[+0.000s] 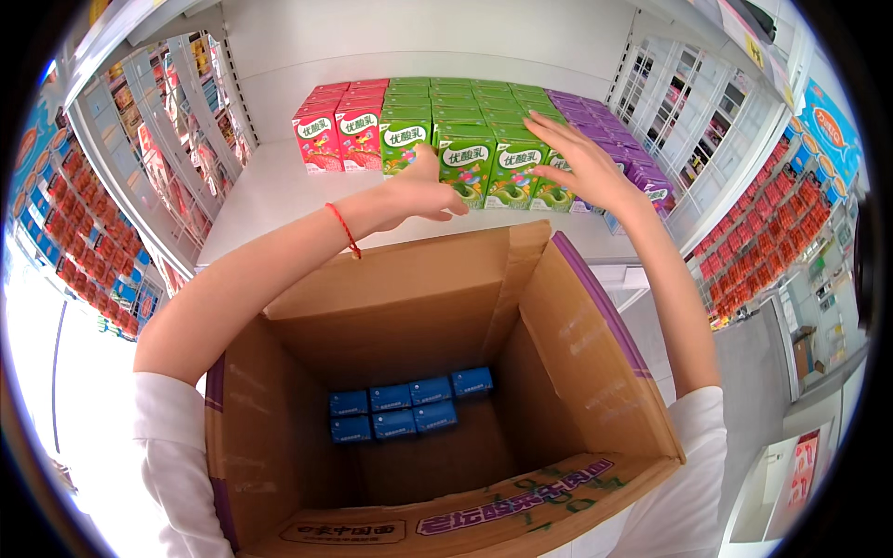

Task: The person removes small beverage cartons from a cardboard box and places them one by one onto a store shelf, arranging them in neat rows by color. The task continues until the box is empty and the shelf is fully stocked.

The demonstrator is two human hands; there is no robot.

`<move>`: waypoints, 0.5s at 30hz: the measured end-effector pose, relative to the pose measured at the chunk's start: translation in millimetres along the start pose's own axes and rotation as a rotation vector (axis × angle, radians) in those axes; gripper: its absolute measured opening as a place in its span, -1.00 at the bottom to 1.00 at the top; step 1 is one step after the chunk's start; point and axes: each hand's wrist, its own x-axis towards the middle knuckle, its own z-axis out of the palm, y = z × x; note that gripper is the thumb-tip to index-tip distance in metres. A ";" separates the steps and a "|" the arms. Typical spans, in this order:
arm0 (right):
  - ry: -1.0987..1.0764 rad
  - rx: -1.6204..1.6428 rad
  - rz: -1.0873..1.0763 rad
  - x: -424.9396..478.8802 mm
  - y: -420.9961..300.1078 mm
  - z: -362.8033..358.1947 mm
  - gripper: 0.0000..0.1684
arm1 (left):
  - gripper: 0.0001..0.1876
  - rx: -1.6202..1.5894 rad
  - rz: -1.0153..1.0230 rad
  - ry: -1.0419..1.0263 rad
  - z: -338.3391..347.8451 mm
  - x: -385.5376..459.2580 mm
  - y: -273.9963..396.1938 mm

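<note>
Rows of drink cartons stand on a white shelf: red cartons (358, 132) at the left, green cartons (466, 160) in the middle, purple cartons (598, 124) at the right. My left hand (427, 190), below a red cord bracelet (342, 227), is at the front of the green group, thumb raised and fingers bent. It hides part of a green carton's front; contact is unclear. My right hand (580, 159) reaches over the green group's right side, fingers spread across the front cartons. Below both forearms, an uncovered cardboard box (411, 279) holds several small blue boxes (395, 423) on its bottom.
The box's flaps stand outward just before the white shelf (258, 188). Wire-grid side panels (673, 111) flank the shelf. Hanging red packets (760, 244) fill racks on both sides. Grey floor (750, 370) shows at the right.
</note>
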 end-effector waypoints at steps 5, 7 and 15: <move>-0.068 -0.072 -0.004 0.5 -1.2 -6.2 0.06 | -0.34 0.225 0.057 0.158 3.2 20.7 -14.5; -0.064 -0.082 0.028 2.4 -4.8 -4.3 0.13 | -0.41 0.457 0.111 0.244 -4.0 35.0 -19.9; -0.098 -0.173 0.079 9.4 -13.7 -2.5 0.15 | -0.53 0.602 0.050 0.236 -9.6 14.0 -1.4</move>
